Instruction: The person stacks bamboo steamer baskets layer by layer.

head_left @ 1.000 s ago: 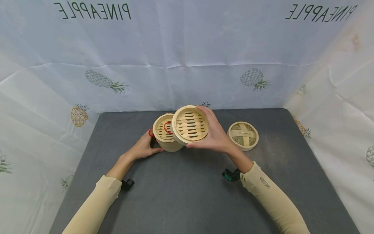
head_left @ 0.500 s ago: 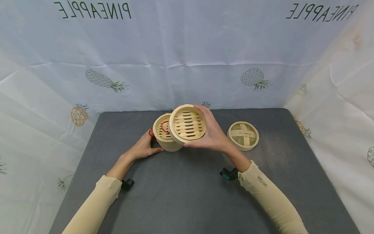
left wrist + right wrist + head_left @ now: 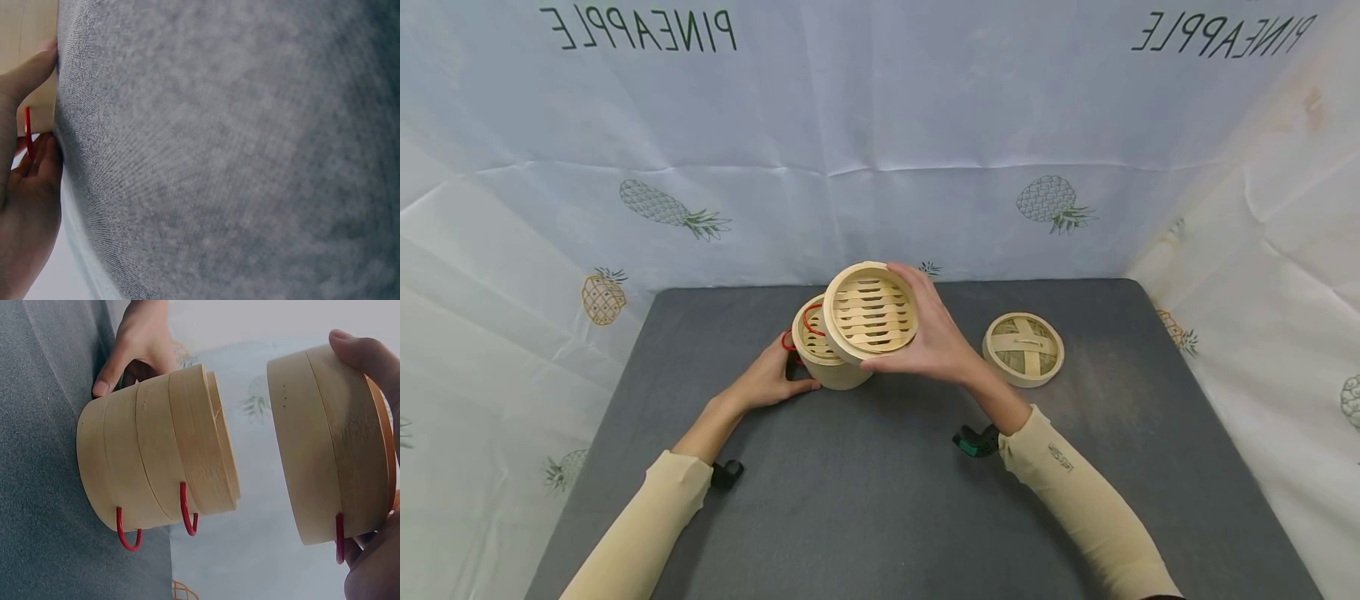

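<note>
My right hand (image 3: 931, 340) grips a round bamboo steamer basket (image 3: 872, 310) by its right side, thumb below and fingers at the top. The basket is raised and tilted, its slatted inside toward the head camera. In the right wrist view a gap separates it from a stack of bamboo steamer baskets (image 3: 144, 450) with red loop handles (image 3: 189, 512). That stack stands on the table, partly covered by the raised basket in the head view. Around the stack's lower left side, my left hand (image 3: 766, 379) holds it with thumb in front and fingers behind.
A round bamboo steamer lid (image 3: 1024, 348) with crossed bands lies to the right on the dark grey table (image 3: 850, 500). White cloth (image 3: 880, 100) with pineapple prints hangs behind and at both sides. Each wrist wears a small black device (image 3: 727, 473).
My right hand has carried the held basket left and slightly up, further over the stack. The left hand, the stack and the lid have stayed in place.
</note>
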Tool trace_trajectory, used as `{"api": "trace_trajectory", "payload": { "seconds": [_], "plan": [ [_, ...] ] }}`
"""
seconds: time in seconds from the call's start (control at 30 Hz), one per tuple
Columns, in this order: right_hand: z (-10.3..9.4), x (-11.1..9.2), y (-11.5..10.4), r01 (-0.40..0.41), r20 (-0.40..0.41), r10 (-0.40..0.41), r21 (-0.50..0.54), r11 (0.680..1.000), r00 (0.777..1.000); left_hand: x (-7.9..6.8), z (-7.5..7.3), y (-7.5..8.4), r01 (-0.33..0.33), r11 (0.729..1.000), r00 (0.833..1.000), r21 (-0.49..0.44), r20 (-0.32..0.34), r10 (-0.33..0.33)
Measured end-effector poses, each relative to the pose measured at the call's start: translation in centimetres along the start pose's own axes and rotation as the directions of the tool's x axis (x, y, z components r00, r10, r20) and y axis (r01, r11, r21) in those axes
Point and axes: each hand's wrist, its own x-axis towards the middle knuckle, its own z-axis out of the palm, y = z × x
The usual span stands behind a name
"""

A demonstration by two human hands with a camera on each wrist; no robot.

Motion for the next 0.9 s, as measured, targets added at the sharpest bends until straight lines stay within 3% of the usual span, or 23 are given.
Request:
{"api": "trace_trajectory", "payload": {
  "seconds": [0.43, 0.9],
  "plan": [
    [0.8, 0.6, -0.1, -0.006, -0.009, 0.006, 0.003, 1.000, 1.000, 0.0, 0.1, -0.2, -0.040, 0.999, 0.999, -0.004, -0.013, 0.040],
    [1.6, 1.5, -0.3, 0.007, 0.004, -0.007, 0.022, 1.000, 1.000, -0.1, 0.1, -0.1, -0.026, 1.000, 1.000, -0.015, -0.004, 0.026]
  ]
}}
